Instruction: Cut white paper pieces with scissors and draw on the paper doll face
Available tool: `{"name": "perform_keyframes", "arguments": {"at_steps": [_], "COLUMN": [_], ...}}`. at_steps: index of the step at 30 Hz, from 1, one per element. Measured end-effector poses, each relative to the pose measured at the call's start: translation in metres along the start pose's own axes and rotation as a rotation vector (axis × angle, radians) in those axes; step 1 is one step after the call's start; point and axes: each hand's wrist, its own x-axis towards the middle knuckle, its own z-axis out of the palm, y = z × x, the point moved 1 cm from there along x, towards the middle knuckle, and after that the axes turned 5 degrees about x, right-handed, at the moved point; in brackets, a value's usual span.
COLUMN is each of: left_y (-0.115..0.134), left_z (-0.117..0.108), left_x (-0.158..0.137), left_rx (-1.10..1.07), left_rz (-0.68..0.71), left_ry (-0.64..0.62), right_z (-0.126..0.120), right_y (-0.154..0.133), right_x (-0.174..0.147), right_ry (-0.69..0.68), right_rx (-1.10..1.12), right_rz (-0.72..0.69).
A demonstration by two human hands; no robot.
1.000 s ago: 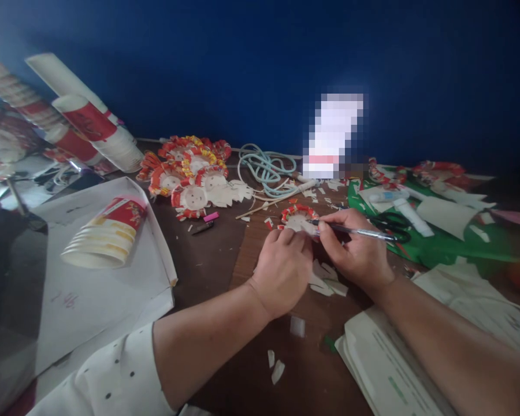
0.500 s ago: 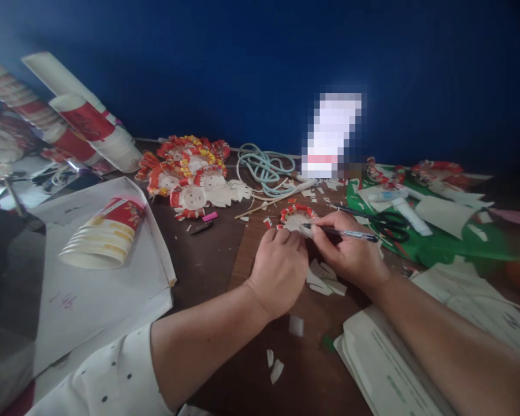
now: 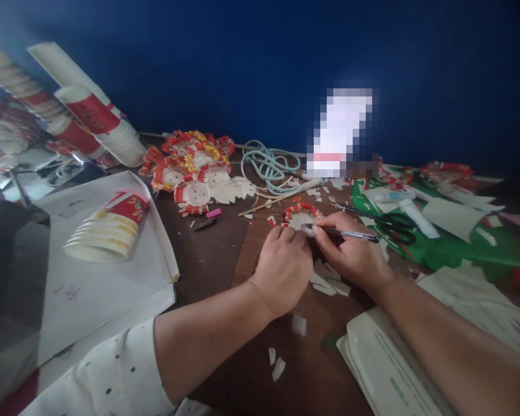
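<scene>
In my right hand a slim dark pen is pinched, its tip against the pale middle of a small round paper-cup craft. That craft has a ruffled red rim and lies on the brown table. My left hand has its fingers curled down over the craft's near edge, hiding part of it. White paper offcuts lie beneath and between the hands. Black-handled scissors rest just beyond my right hand.
Finished-looking red-rimmed crafts pile up at the back left, near a coiled pale-blue cable. Nested paper cups lie on a white box lid. Glue sticks sit on green sheet material. Paper bags lie front right.
The view has shifted slightly, so most things appear a little farther right. Both hands keep nearly the same pose, with the pen tip still at the craft.
</scene>
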Motion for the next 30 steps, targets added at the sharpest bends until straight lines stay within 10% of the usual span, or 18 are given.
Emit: {"name": "perform_keyframes", "arguments": {"at_steps": [30], "left_y": [-0.0011], "left_z": [0.0046], "left_x": [0.0002], "left_rx": [0.001], "left_rz": [0.035], "left_ry": [0.010], "right_z": [0.0005], "right_y": [-0.0019], "right_x": [-0.0002], "right_ry": [-0.027], "right_rx": [-0.002], "right_rz": [-0.016]}}
